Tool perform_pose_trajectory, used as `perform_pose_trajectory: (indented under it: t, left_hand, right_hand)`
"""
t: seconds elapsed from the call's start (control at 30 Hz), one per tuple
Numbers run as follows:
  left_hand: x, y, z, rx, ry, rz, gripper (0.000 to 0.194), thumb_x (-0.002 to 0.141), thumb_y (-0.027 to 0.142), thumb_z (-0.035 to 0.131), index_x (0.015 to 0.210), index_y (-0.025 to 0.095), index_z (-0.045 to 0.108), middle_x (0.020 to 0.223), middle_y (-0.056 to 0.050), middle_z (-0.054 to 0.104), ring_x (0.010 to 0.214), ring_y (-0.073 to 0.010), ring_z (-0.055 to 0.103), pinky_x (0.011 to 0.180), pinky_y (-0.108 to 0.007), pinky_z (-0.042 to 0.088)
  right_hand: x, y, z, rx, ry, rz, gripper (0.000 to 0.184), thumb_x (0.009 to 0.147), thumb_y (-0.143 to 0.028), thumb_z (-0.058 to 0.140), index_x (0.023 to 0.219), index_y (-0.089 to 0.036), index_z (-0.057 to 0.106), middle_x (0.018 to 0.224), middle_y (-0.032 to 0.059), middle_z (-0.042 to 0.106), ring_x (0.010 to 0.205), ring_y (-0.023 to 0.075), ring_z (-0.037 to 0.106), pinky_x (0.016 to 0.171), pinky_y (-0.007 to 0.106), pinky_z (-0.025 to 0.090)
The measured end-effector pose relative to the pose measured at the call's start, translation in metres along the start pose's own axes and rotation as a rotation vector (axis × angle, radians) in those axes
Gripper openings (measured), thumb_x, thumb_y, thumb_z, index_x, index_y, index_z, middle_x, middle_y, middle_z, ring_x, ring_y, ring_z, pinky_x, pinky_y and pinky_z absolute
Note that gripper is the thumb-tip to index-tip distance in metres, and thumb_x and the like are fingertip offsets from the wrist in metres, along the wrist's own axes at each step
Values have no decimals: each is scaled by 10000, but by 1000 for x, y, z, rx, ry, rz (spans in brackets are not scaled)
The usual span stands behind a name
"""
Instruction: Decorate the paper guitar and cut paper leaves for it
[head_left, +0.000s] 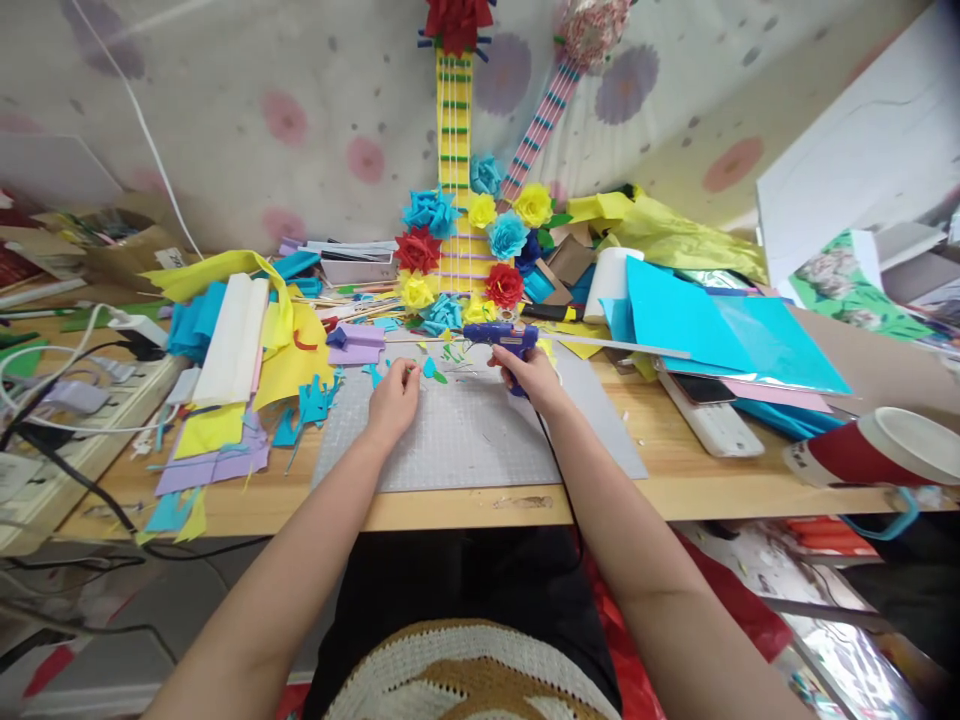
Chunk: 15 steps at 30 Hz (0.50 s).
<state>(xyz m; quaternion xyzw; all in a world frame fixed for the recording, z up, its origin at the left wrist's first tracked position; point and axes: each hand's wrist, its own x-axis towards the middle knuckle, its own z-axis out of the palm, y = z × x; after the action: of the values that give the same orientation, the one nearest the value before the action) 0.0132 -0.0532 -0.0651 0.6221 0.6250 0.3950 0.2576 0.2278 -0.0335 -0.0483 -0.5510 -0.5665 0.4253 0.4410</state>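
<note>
My right hand (531,375) is wrapped round the handle of a blue glue gun (504,338), whose nozzle points left over the grey cutting mat (457,440). My left hand (394,395) rests on the mat with its fingertips pinched together on a small piece that I cannot make out, close to the nozzle. Small green and blue paper scraps (442,365) lie between the hands. Behind them leans a yellow paper guitar (454,150) with red, blue and yellow paper flowers (465,250) round its base.
Coloured paper sheets and offcuts (240,370) pile up left of the mat; blue sheets (720,325) lie to the right. A red cup (870,455) lies at the right table edge. Cables and a power strip (67,395) sit far left. A pink paper guitar (547,110) leans behind.
</note>
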Motion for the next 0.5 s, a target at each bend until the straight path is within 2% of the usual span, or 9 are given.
perform_pose_trajectory:
  t: [0.1,0.17,0.3,0.4,0.5]
  left_hand:
    - [5,-1,6,-354,48,-46,119,827,310,410,795,201,447,677,22,539,493,-85,484,460,-209,378]
    - [7,3,10,-551,59,-91,117,807,304,452,777,192,437,759,5,567,521,-78,517,419,-187,394]
    - [8,14,13,-907,-40,-259,139,776,255,518,734,167,419,933,-27,598,529,-58,557,471,-215,489]
    - [8,18,10,-1062,-132,-348,114,791,195,500,724,161,415,885,-11,611,466,-42,540,528,-253,524]
    - [8,20,7,-1111,-161,-373,88,823,155,451,737,158,430,751,8,600,563,-87,615,577,-257,533]
  right_hand:
    - [-5,1,-5,55,-127,-1,444,703,-578,543,709,-141,626,474,-16,484,422,69,406,434,213,320]
    - [-9,0,-7,36,-160,17,429,703,-562,553,714,-139,628,467,-21,478,423,68,407,435,213,310]
    - [-15,-5,-4,30,-204,32,418,718,-546,538,727,-137,623,471,-26,476,424,63,393,436,213,300]
    - [-15,-6,0,43,-240,33,414,714,-537,549,725,-129,619,472,-29,474,427,62,393,437,214,298]
    - [-15,-4,1,70,-267,16,399,708,-520,568,726,-125,616,480,-29,478,430,62,399,435,213,295]
